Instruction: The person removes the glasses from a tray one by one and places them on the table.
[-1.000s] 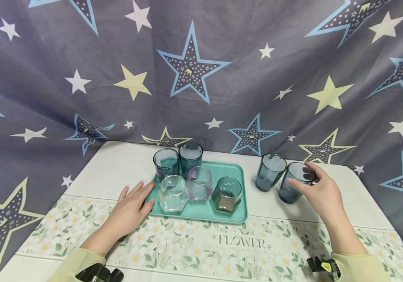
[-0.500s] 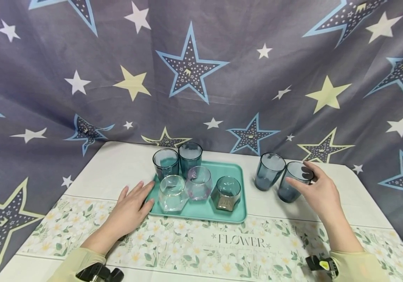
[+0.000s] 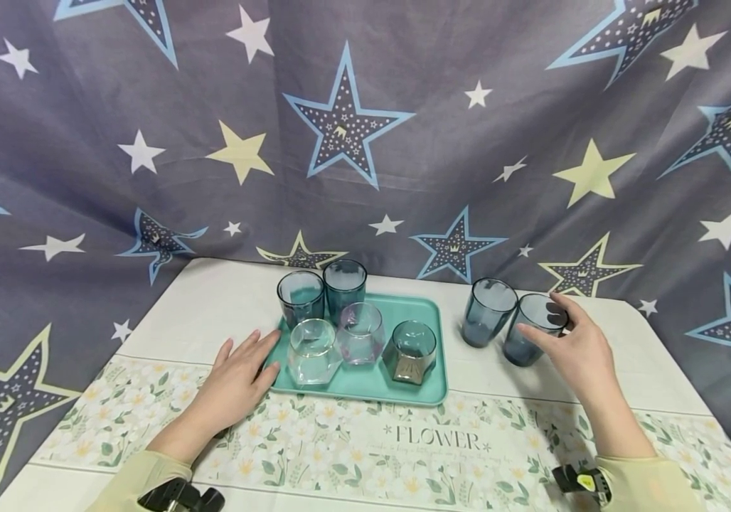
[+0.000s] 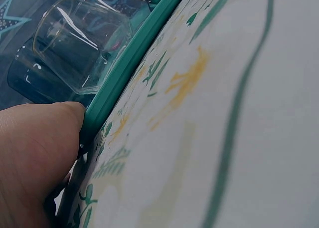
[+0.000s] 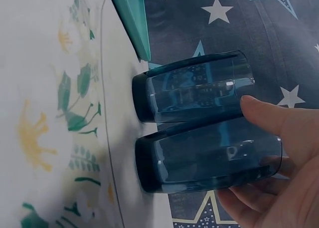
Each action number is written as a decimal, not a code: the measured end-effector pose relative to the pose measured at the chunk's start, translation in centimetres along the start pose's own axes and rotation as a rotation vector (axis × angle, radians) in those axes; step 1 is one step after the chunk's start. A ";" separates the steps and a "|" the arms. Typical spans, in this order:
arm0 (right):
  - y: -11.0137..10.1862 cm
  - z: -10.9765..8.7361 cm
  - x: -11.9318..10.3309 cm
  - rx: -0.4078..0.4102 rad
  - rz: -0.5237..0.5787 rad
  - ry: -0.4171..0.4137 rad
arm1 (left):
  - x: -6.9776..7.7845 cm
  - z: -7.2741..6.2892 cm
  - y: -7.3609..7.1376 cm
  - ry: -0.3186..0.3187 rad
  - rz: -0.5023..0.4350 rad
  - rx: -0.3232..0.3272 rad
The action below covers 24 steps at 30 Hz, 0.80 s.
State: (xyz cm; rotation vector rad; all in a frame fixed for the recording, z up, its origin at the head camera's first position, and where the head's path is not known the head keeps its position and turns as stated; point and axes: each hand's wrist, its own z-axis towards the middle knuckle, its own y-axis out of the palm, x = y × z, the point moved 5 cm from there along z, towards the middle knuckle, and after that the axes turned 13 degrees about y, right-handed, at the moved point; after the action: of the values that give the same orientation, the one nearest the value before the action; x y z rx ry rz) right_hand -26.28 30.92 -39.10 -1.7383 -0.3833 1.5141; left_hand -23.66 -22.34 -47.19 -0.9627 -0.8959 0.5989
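Note:
My right hand (image 3: 579, 355) holds a blue drinking glass (image 5: 209, 155) near its rim, thumb on one side and fingers on the other. That glass stands upright on the table at the right. Close against its left side is a second blue glass (image 3: 489, 313). At the left end of a teal tray (image 3: 404, 306), my left hand (image 3: 237, 380) lies with fingers extended, its thumb against the tray's rim in the left wrist view. On the tray are a clear faceted glass (image 3: 313, 355), a pinkish glass (image 3: 361, 334), a grey-brown glass (image 3: 412, 355) and two blue glasses (image 3: 301, 302).
A white cloth with a floral band (image 3: 314, 455) covers the table. Behind it hangs a dark curtain (image 3: 365, 213) printed with stars. Bare cloth (image 3: 461, 370) lies between the tray and the right-hand glasses.
The view shifts very slightly. Both hands keep their places, the right one still on the blue glass, and the glasses on the tray stay put.

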 end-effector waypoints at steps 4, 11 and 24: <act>0.0 -0.1 -0.1 0.006 0.004 -0.009 | 0.1 0.0 0.0 0.003 0.000 0.006; 0.1 0.0 0.0 -0.034 -0.012 -0.007 | 0.2 0.0 -0.1 0.002 0.008 0.016; 0.3 0.1 -0.1 -0.052 -0.017 -0.027 | 0.0 0.0 0.1 -0.002 0.003 0.009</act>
State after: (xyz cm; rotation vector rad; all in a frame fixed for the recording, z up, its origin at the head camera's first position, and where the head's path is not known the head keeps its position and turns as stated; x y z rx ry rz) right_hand -26.49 30.74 -39.22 -1.7521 -0.4538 1.5286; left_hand -23.62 -22.30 -47.25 -0.9553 -0.8929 0.6061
